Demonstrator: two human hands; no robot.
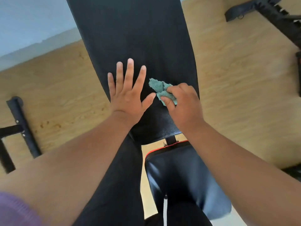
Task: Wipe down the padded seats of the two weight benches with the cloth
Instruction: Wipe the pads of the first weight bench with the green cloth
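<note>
Right hand [184, 103] fingers pinch crumpled teal cloth [160, 90] on black padded bench [130, 38]; left hand [127, 93] spread flat.

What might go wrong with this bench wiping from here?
The cloth is bunched small in the right hand, so each pass likely covers a narrow strip and patches of the long back pad may be missed. The left hand lies flat on the pad and may leave fresh prints. The lower seat pad could be forgotten.
</note>
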